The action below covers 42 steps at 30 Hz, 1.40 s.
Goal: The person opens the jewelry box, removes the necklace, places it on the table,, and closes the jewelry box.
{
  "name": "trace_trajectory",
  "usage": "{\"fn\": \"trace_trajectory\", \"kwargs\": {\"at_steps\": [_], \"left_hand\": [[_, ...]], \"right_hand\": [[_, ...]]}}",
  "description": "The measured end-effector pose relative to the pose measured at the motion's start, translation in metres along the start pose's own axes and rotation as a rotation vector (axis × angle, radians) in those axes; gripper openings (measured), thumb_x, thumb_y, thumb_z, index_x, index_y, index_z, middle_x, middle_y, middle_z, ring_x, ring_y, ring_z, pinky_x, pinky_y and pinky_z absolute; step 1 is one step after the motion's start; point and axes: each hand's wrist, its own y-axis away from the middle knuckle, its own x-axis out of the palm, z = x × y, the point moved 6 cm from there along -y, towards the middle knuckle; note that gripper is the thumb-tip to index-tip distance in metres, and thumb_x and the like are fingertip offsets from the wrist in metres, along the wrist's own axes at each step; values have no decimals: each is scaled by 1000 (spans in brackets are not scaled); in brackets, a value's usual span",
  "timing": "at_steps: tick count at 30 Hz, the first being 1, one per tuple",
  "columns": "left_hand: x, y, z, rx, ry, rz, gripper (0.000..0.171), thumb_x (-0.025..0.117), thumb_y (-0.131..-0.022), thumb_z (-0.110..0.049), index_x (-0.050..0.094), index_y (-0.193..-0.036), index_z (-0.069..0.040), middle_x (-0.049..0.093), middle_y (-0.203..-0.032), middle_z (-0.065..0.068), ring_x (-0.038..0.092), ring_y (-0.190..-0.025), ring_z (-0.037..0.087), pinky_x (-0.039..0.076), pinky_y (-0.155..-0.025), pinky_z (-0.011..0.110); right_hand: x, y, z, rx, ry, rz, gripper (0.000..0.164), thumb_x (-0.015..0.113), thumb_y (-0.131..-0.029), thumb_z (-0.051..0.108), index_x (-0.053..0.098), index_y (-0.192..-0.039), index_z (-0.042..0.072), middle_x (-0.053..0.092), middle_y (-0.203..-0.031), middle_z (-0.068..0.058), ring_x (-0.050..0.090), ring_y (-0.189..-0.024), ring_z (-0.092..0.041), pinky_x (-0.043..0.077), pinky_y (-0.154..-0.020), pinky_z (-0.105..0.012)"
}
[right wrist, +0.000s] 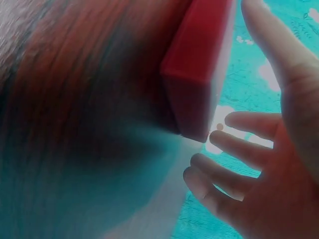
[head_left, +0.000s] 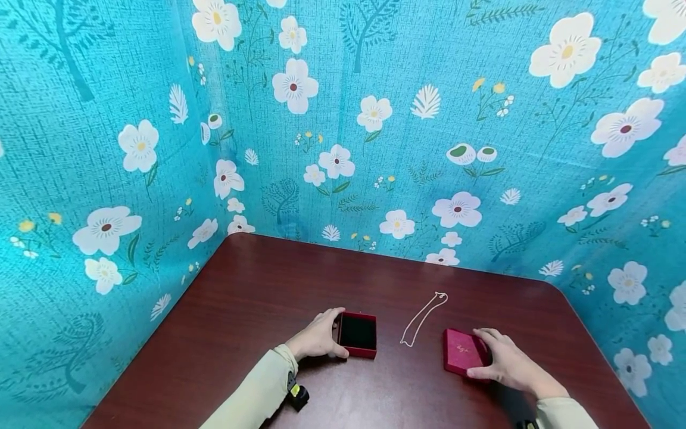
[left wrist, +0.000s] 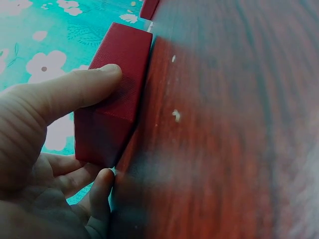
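My left hand (head_left: 318, 336) holds the open red jewelry box base (head_left: 360, 353) by its left end, thumb on the near wall and fingers toward the far side. A black lining shows inside it. In the left wrist view the thumb presses flat against the red wall of the box (left wrist: 124, 59). Beside the red box lid (head_left: 462, 350), which lies top up with gold lettering, my right hand (head_left: 511, 363) has its thumb and fingers spread around the right side. The right wrist view shows those fingers apart from the lid (right wrist: 194, 50).
A thin chain necklace (head_left: 441, 295) lies in a long loop on the dark red wooden table (head_left: 300, 262), between the box base and the lid. Blue flowered cloth (head_left: 343, 196) hangs behind the table and along its sides.
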Motion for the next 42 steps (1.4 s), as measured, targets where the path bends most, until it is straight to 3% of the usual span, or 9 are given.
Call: {"fn": "trace_trajectory", "kwargs": {"at_steps": [8,17,26,42], "left_hand": [[-2,2,-3,22,5,3,99,88,-63,-26,34,-143,-5,44,-137,9,43,-117,26,41,-92,42],[-4,2,-3,19,14,-8,100,89,-61,-25,35,-143,-5,45,-136,8,46,-115,25,42,-91,40],[-3,2,-2,24,26,-21,102,90,-59,-24,35,-143,-6,44,-137,9,48,-113,25,44,-89,39],[-1,2,2,16,31,-19,102,90,-60,-26,34,-144,-6,44,-137,8,47,-114,24,44,-89,38]], "right_hand": [[10,-6,-8,24,19,71,101,86,-54,52,49,-128,-6,53,-118,-20,48,-103,-37,47,-81,-53],[10,-9,-5,13,50,70,105,90,-46,48,50,-126,-6,54,-115,-20,48,-103,-39,45,-82,-55],[13,-10,-4,6,90,55,100,91,-42,48,53,-120,-2,55,-109,-12,50,-98,-32,47,-79,-50],[1,-18,34,-25,67,-29,97,88,-47,51,52,-120,-1,54,-107,-9,50,-95,-25,50,-73,-41]]}}
